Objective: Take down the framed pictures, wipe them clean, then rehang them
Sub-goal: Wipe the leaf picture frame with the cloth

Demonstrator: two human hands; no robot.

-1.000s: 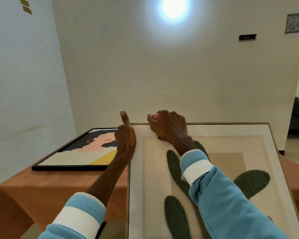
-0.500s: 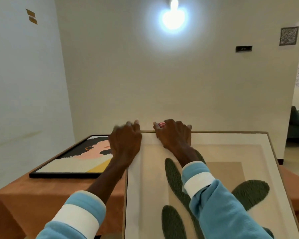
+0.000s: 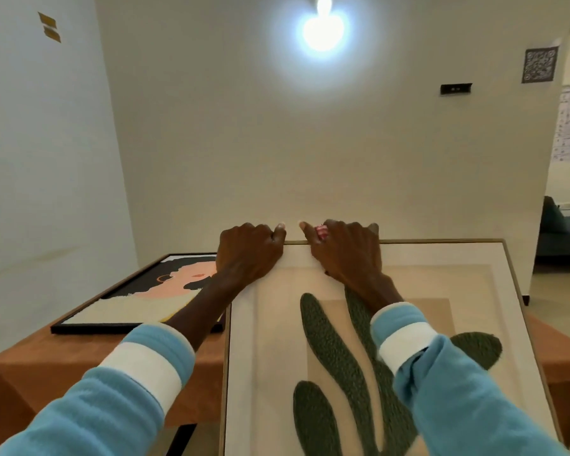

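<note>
A large wood-framed cactus picture [image 3: 441,284] lies tilted in front of me, its far edge toward the wall. My left hand [image 3: 249,253] is closed over the picture's far left corner. My right hand [image 3: 346,253] rests beside it on the far edge with its fingers curled over the frame. A small red and white thing [image 3: 321,232] shows between its thumb and forefinger. A black-framed portrait picture [image 3: 129,307] lies flat on the table to the left.
The table wears an orange cloth [image 3: 63,366] and stands close to two white walls. Two gold strips [image 3: 50,28] sit high on the left wall, a black fitting [image 3: 455,88] and a QR sign [image 3: 539,64] on the far wall. A dark sofa [image 3: 560,232] is at right.
My left hand moved from the picture's left side up to its far corner and closed there. My right hand slid to the far edge. The picture's far edge sits lower in view.
</note>
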